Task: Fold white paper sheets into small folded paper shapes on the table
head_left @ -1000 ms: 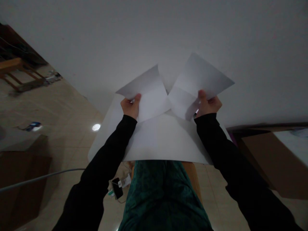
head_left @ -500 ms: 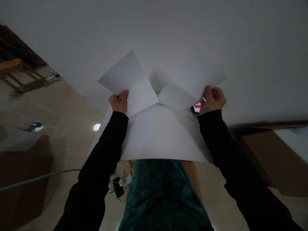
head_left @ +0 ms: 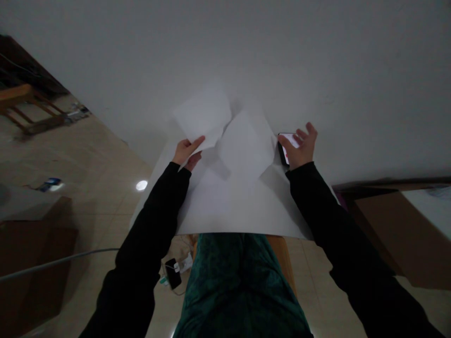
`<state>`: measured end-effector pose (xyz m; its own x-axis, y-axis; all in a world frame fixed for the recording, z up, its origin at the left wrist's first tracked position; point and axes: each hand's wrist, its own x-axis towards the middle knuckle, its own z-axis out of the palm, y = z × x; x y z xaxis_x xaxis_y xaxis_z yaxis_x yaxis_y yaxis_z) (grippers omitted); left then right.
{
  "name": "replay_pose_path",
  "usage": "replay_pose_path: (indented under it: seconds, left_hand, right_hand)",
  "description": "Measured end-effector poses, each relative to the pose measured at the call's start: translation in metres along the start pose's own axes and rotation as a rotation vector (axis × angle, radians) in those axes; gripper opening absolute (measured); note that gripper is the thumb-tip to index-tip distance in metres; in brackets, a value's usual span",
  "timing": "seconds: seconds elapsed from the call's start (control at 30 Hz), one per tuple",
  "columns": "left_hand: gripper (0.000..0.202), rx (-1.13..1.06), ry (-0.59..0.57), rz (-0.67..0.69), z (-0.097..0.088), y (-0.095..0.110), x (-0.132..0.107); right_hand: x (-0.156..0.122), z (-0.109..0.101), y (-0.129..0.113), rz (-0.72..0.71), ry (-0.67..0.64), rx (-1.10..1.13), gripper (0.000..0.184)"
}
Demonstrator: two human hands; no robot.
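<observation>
Several overlapping white paper sheets (head_left: 244, 145) lie in the middle of the view, on a larger white sheet (head_left: 239, 204). My left hand (head_left: 186, 154) rests at the edge of an upper sheet (head_left: 203, 115), its fingers apart and nothing gripped. My right hand (head_left: 301, 146) is spread open in the air beside a black smartphone (head_left: 284, 148), its lit screen partly hidden by the fingers. Black sleeves cover both arms.
A broad white surface (head_left: 282, 56) fills the top of the view. Below lie a tiled floor (head_left: 98, 178), a second phone with a cable (head_left: 172, 273), and a green cloth lap (head_left: 239, 291). Brown cardboard (head_left: 394, 234) stands right; a wooden frame (head_left: 24, 103) stands far left.
Both hands have let go of the raised sheets, which now lie flatter and closer together. My right hand has opened beside the phone, and my left hand has moved slightly down.
</observation>
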<state>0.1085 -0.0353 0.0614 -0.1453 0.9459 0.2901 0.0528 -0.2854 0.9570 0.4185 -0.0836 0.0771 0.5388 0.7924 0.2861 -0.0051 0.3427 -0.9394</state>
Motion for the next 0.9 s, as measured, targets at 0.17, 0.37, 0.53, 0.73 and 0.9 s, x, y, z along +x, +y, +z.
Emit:
replay_pose_path:
  seconds: [0.17,0.37,0.53,0.73,0.9]
  left_hand:
    - [0.044,0.081,-0.519,-0.270,0.001,0.017,-0.012]
    - [0.045,-0.030,0.044,0.041,0.013,0.020,-0.009]
    - [0.050,-0.026,0.321,0.167,0.008,0.024,-0.004]
    - [0.052,-0.078,0.543,0.365,0.002,0.030,-0.002]
    - [0.050,-0.060,0.484,0.254,-0.005,0.023,0.003]
  right_hand:
    - [-0.015,-0.001,-0.030,-0.110,-0.204,-0.111,0.050]
    - [-0.038,0.014,0.005,0.277,-0.115,-0.023,0.064]
    - [-0.052,0.018,0.015,0.777,-0.336,0.135,0.067]
    - [-0.078,0.022,-0.005,1.151,-0.594,0.318,0.086]
    - [-0.117,0.044,-0.002,1.204,-0.801,0.417,0.067]
